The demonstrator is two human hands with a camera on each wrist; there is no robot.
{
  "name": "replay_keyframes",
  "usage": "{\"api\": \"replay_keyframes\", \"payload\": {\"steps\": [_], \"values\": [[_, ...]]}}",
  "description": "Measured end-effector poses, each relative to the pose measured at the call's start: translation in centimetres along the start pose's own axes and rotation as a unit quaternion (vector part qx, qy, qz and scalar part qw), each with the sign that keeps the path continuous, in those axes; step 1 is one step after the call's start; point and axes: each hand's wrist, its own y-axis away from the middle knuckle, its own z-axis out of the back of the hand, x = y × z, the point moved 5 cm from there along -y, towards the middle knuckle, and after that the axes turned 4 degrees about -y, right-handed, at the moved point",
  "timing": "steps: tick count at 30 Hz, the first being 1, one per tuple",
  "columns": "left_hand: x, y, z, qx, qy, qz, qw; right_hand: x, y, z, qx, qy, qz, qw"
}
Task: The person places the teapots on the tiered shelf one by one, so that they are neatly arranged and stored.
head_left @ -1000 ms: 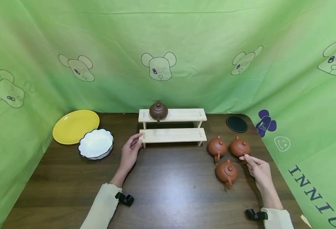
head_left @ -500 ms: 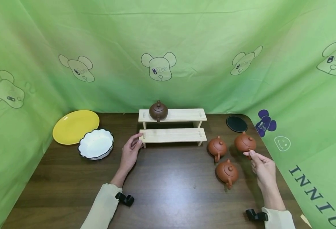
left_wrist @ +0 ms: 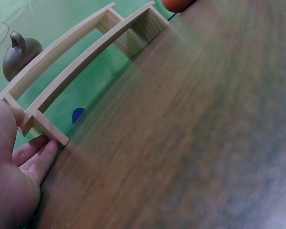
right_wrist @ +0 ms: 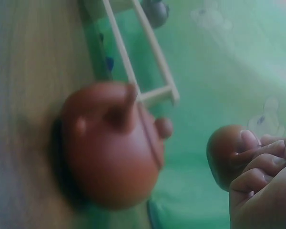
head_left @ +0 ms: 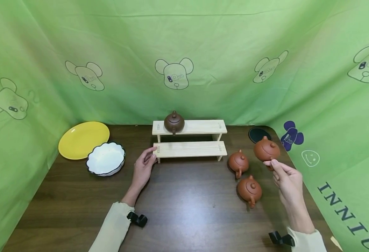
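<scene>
My right hand (head_left: 289, 183) pinches the handle of a reddish-brown clay teapot (head_left: 267, 149), raised above the table at the right. In the right wrist view this teapot (right_wrist: 224, 155) shows beyond the curled fingers. Two matching teapots stand below and left of it: one near the stand (head_left: 238, 162), one closer to the front (head_left: 249, 189). A two-step wooden stand (head_left: 189, 149) occupies the back middle, with a dark brown teapot (head_left: 174, 122) on its upper step. At the lower step's left end, my left hand (head_left: 143, 169) holds the stand's edge and leg (left_wrist: 50, 128) between thumb and fingers.
On the left lie a yellow oval plate (head_left: 83, 140) and a white scalloped bowl (head_left: 105, 159) with a dark rim. A black round coaster (head_left: 256, 133) sits at the back right, partly behind the raised teapot. Green printed cloth (head_left: 203, 98) encloses the table (head_left: 184, 210).
My right hand has lifted one clay teapot by its handle, first up and rightward, then back a little left toward the coaster. The left hand stays at the stand.
</scene>
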Motion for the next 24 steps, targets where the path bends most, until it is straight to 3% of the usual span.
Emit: {"api": "replay_keyframes", "payload": {"steps": [3, 4, 10, 11, 24], "values": [[0.5, -0.1, 0.0, -0.001, 0.008, 0.006, 1.0000, 0.5, 0.1, -1.3, 0.018, -0.002, 0.001, 0.9998], [-0.5, 0.2, 0.0, 0.001, 0.015, -0.007, 0.9999, 0.6, 0.1, -1.8, 0.024, -0.004, 0.001, 0.9997], [-0.5, 0.2, 0.0, 0.002, 0.020, -0.001, 0.9998, 0.7, 0.0, -4.1, 0.048, 0.004, -0.010, 0.9988], [0.5, -0.1, 0.1, 0.000, 0.010, 0.011, 0.9999, 0.7, -0.1, -4.5, 0.050, 0.008, -0.013, 0.9986], [1.0, -0.3, 0.1, 0.011, 0.006, -0.002, 0.9999, 0.1, -0.9, -8.8, 0.103, 0.061, -0.067, 0.9905]]}}
